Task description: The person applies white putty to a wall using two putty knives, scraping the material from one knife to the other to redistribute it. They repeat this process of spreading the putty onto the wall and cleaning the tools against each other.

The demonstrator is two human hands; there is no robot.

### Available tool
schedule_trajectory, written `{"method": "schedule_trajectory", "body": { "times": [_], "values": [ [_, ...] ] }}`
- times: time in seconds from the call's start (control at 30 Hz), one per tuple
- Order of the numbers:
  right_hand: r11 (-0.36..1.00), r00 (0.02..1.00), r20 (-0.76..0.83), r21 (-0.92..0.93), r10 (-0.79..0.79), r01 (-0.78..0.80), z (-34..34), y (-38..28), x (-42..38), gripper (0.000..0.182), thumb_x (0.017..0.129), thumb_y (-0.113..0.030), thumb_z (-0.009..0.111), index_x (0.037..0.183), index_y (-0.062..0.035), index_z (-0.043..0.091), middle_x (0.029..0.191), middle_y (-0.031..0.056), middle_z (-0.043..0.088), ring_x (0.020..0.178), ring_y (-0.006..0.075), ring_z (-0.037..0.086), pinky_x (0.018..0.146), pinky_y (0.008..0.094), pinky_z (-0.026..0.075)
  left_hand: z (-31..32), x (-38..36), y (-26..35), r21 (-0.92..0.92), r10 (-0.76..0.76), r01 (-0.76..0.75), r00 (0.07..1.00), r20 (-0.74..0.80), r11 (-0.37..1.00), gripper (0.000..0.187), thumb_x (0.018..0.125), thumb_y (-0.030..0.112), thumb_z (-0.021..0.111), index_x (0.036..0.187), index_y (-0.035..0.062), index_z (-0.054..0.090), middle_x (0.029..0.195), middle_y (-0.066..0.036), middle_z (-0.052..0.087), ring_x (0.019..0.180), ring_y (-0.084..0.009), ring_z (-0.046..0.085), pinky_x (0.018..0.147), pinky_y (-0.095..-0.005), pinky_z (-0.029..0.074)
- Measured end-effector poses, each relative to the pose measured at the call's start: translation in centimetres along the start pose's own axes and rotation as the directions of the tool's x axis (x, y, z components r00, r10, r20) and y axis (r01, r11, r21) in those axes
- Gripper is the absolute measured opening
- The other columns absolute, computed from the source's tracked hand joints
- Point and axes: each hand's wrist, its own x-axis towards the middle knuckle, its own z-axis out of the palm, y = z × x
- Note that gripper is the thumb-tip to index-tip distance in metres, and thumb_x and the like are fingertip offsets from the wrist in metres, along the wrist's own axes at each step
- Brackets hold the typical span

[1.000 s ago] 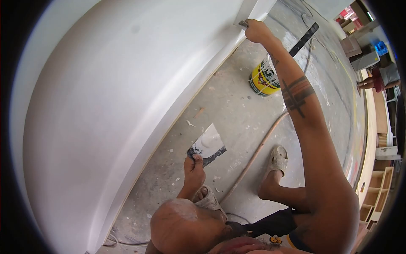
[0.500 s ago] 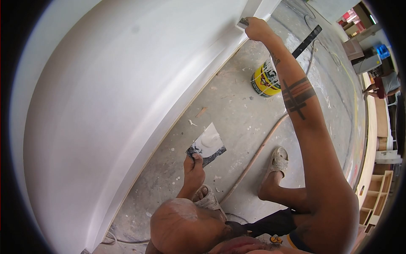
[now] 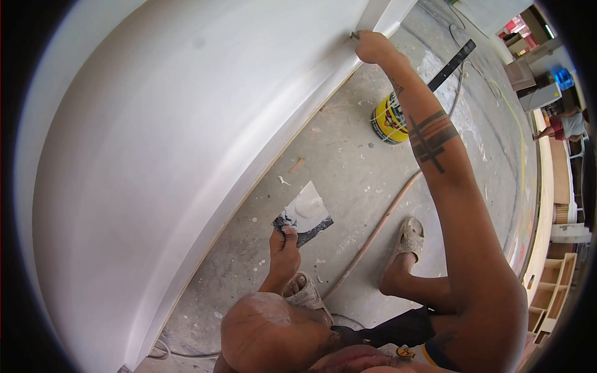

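My left hand (image 3: 285, 253) grips the near edge of a dark, flat plate (image 3: 316, 230), thumb on top. A mound of white putty (image 3: 307, 206) covers most of the plate, which is held above the floor beside the wall. My right arm reaches far forward, and its hand (image 3: 375, 48) is closed round a putty knife (image 3: 355, 35). Only a small part of the knife shows, right at the white wall (image 3: 205, 118) near its far corner and low ledge; the rest is hidden by my fingers.
A yellow and green bucket (image 3: 389, 119) stands on the concrete floor beyond my right forearm, with a long black bar (image 3: 452, 64) nearby. A hose (image 3: 379, 231) crosses the floor by my sandalled feet. Far right are wooden shelving (image 3: 551, 291) and another person (image 3: 569, 124).
My right hand has shifted slightly down and left along the wall, and less of the putty knife shows. My left hand and the plate stay almost where they were.
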Motion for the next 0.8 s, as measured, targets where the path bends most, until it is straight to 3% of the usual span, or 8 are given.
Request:
{"method": "schedule_trajectory", "body": {
  "times": [0.17, 0.27, 0.47, 0.57, 0.6, 0.63, 0.67, 0.8],
  "values": [
    [0.938, 0.979, 0.148, -0.298, -0.139, 0.178, 1.1, 0.0, 1.6, 0.036, 0.08, -0.007, 0.052, 0.11, 0.0044, 0.068, 0.113, 0.0255, 0.068, 0.106, 0.0396, 0.066, 0.09, 0.0452, 0.052, -0.2, 0.0, -0.2, -0.009, 0.001, -0.001, 1.0, 0.003, 1.0, 0.034, 0.108, 0.029, 0.045, 0.119, 0.0003, 0.058, 0.101, 0.003, 0.059, 0.093, -0.0062, 0.049, 0.087, -0.0244, 0.041],
    [0.972, 0.983, 0.174, -0.236, 0.057, -0.014, 0.7, -1.4, 1.4, 0.035, 0.085, -0.005, 0.05, 0.112, -0.0015, 0.07, 0.126, 0.0205, 0.065, 0.118, 0.0374, 0.061, 0.099, 0.0483, 0.047, -0.6, -0.1, -0.7, -0.057, -0.02, 0.019, 1.0, -0.003, 0.998, 0.034, 0.108, 0.029, 0.044, 0.119, -0.0008, 0.058, 0.102, 0.002, 0.059, 0.094, -0.0065, 0.049, 0.088, -0.0247, 0.042],
    [0.981, 0.947, 0.319, -0.189, 0.025, 0.037, -1.5, -3.3, 0.3, 0.034, 0.082, -0.008, 0.053, 0.109, 0.0046, 0.069, 0.125, 0.0243, 0.064, 0.112, 0.0381, 0.064, 0.09, 0.0465, 0.052, 0.5, -0.1, 0.3, -0.119, -0.03, 0.029, 1.0, 0.001, 0.992, 0.04, 0.108, 0.03, 0.045, 0.124, -0.0042, 0.055, 0.111, -0.001, 0.061, 0.102, -0.0085, 0.053, 0.093, -0.0268, 0.043],
    [0.999, 0.946, 0.324, 0.036, 0.01, -0.023, -5.7, -3.6, -2.7, 0.026, 0.08, -0.009, 0.054, 0.09, 0.0077, 0.071, 0.092, 0.0277, 0.07, 0.082, 0.0357, 0.071, 0.071, 0.045, 0.056, 0.1, 0.1, -0.3, -0.097, -0.007, 0.011, 0.999, 0.04, 0.995, 0.041, 0.107, 0.031, 0.045, 0.128, -0.0041, 0.054, 0.116, -0.003, 0.061, 0.106, -0.0097, 0.053, 0.096, -0.0275, 0.043],
    [0.994, 0.949, 0.309, -0.056, -0.067, 0.089, -6.3, -2.7, -2.7, 0.028, 0.082, -0.011, 0.053, 0.088, 0.0103, 0.07, 0.089, 0.0269, 0.07, 0.074, 0.0327, 0.071, 0.065, 0.0425, 0.056, 0.2, 0.1, -0.2, -0.098, -0.006, 0.009, 0.999, 0.039, 0.995, 0.041, 0.107, 0.031, 0.045, 0.128, -0.0041, 0.054, 0.116, -0.003, 0.061, 0.106, -0.0097, 0.053, 0.096, -0.0275, 0.043],
    [0.994, 0.948, 0.309, -0.056, -0.072, 0.094, -5.4, -0.2, -1.3, 0.028, 0.082, -0.011, 0.053, 0.088, 0.0103, 0.07, 0.089, 0.0269, 0.07, 0.074, 0.0327, 0.071, 0.065, 0.0425, 0.056, 0.4, 0.1, 0.2, -0.116, -0.024, 0.028, 0.999, 0.032, 0.993, 0.042, 0.107, 0.031, 0.045, 0.128, -0.0043, 0.053, 0.117, -0.004, 0.062, 0.107, -0.0105, 0.054, 0.097, -0.0281, 0.043],
    [0.865, 0.914, 0.209, -0.305, -0.348, 0.399, -3.3, 3.2, 0.8, 0.029, 0.083, -0.011, 0.051, 0.088, 0.0114, 0.069, 0.089, 0.0273, 0.07, 0.072, 0.0326, 0.071, 0.063, 0.042, 0.056, 0.6, 0.0, 0.5, -0.133, -0.043, 0.046, 0.999, 0.026, 0.99, 0.042, 0.107, 0.031, 0.045, 0.128, -0.0045, 0.053, 0.117, -0.005, 0.062, 0.108, -0.0114, 0.055, 0.098, -0.0287, 0.044],
    [0.946, 0.966, 0.124, -0.207, -0.226, 0.248, -3.6, 2.4, -0.5, 0.03, 0.085, -0.009, 0.049, 0.092, 0.0107, 0.071, 0.093, 0.0272, 0.07, 0.082, 0.0349, 0.07, 0.074, 0.0418, 0.056, 0.5, 0.0, 0.9, -0.182, -0.065, 0.069, 0.998, 0.026, 0.981, 0.043, 0.107, 0.031, 0.045, 0.13, -0.0046, 0.051, 0.122, -0.007, 0.061, 0.112, -0.0131, 0.055, 0.1, -0.0306, 0.044]
  ]
}}
